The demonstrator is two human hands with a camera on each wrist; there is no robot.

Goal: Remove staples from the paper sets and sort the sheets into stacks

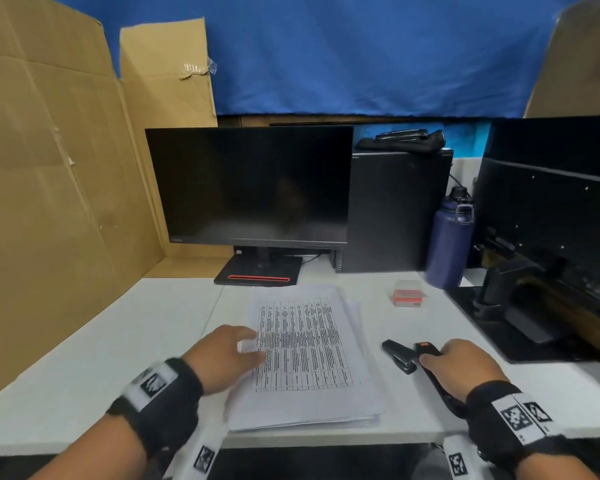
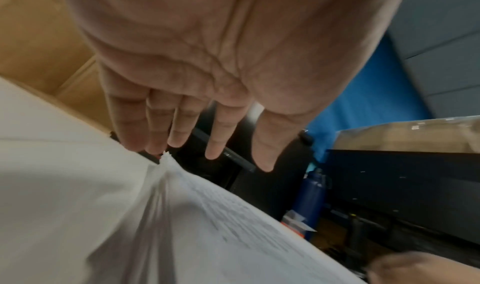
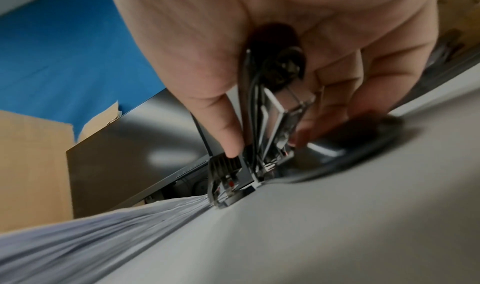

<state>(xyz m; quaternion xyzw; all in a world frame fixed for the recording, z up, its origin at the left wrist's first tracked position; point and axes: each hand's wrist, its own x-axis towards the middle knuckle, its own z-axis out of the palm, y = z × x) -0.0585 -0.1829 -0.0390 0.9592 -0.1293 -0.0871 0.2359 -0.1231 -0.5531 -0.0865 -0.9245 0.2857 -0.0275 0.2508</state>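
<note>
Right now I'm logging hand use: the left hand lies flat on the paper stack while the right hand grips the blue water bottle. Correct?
Not quite. The right hand grips the black stapler on the desk, as the head view shows; the blue water bottle stands untouched behind. The left hand does lie flat on the paper stack.

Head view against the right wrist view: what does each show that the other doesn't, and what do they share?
Only the head view shows the left hand lying on the printed top sheet of the paper stack, the blue bottle and the small red box. Only the right wrist view shows the stapler's metal inner parts and the right hand's fingers curled round it. Both show the right hand, the stapler, the paper stack, the white desk and the monitor.
</note>
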